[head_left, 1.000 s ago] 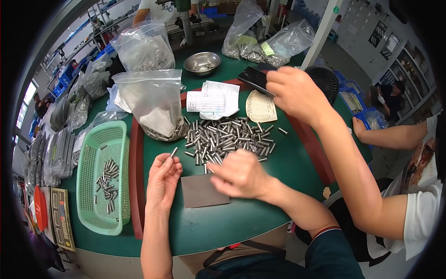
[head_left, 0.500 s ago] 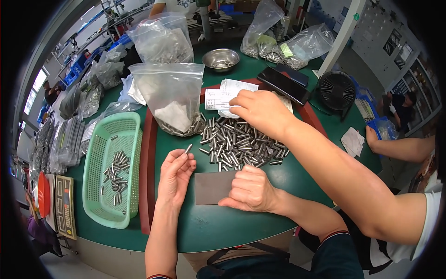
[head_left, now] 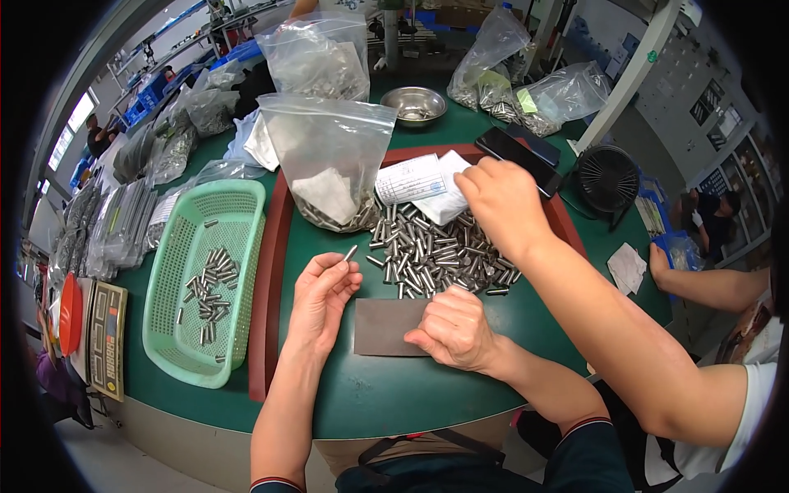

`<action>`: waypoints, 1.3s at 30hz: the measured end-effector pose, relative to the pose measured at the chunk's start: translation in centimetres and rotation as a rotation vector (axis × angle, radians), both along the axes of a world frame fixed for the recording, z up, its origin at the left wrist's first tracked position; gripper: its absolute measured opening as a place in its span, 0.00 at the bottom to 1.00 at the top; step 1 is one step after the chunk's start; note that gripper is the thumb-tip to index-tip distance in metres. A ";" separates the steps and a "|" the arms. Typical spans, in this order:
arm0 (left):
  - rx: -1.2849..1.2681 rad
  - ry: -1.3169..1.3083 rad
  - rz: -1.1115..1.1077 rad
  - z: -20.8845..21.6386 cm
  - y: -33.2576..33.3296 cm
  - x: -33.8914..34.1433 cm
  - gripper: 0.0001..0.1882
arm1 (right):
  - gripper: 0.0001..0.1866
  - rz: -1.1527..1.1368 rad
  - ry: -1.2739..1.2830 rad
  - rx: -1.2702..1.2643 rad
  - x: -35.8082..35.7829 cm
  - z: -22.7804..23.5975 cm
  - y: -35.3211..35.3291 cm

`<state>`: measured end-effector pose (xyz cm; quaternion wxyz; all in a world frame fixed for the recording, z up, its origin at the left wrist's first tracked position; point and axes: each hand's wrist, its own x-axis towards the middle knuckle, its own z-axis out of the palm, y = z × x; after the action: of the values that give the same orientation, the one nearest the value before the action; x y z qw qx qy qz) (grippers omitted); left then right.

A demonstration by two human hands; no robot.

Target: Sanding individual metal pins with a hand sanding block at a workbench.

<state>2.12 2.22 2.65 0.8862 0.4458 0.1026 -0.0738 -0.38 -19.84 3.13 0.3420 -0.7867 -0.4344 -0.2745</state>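
The co-worker's hand (head_left: 501, 201) has swung onto the pin heap (head_left: 440, 256) — left hand (head_left: 322, 297) pinching one pin (head_left: 351, 252), right hand (head_left: 452, 329) clenched on the grey pad (head_left: 385, 326).

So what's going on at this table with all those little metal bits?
A person sits at a green table. Their left hand holds up one small metal pin, while the right hand rests on a grey abrasive sheet. A heap of pins lies just beyond. Some pins already sit in the green basket. A co-worker's hand reaches in over the heap.
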 end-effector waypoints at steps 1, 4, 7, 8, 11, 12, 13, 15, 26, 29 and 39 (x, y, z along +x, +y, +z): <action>0.003 0.005 0.016 -0.1 0.2 -0.1 0.08 | 0.20 0.010 0.006 0.005 0.1 0.0 0.2; -0.002 0.001 0.002 -0.1 0.4 -0.1 0.08 | 0.20 0.015 0.015 0.022 0.1 -0.4 0.3; 0.000 0.001 -0.006 -0.1 0.3 -0.1 0.08 | 0.21 -0.001 0.019 0.064 0.1 -0.3 0.4; 0.001 -0.001 -0.002 -0.1 0.5 -0.2 0.09 | 0.21 -0.001 0.020 0.081 0.1 -0.3 0.7; -0.014 -0.023 -0.023 0.1 0.2 -0.2 0.10 | 0.21 -0.021 0.010 0.072 0.2 -0.3 0.4; -0.025 -0.041 -0.042 0.2 0.1 -0.2 0.11 | 0.21 -0.028 0.007 0.069 0.1 -0.2 0.3; -0.022 -0.038 -0.041 0.1 0.0 -0.2 0.11 | 0.21 -0.027 0.009 0.072 0.2 -0.3 0.3; -0.034 -0.052 -0.066 0.0 0.1 -0.3 0.10 | 0.21 -0.027 0.012 0.084 0.3 -0.4 0.4; -0.041 -0.057 -0.163 0.6 -0.7 -0.9 0.10 | 0.17 -0.121 0.153 0.227 0.4 0.0 0.1; -0.006 -0.108 -0.068 0.3 -0.7 -0.8 0.10 | 0.11 -0.159 0.185 0.203 0.4 0.4 0.0; -0.038 -0.058 -0.112 0.4 -0.7 -0.9 0.11 | 0.22 -0.154 0.112 0.020 0.1 0.3 0.4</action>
<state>1.20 1.57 3.09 0.8916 0.4358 0.0502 -0.1121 -0.31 -19.44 3.45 0.3514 -0.8284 -0.3503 -0.2600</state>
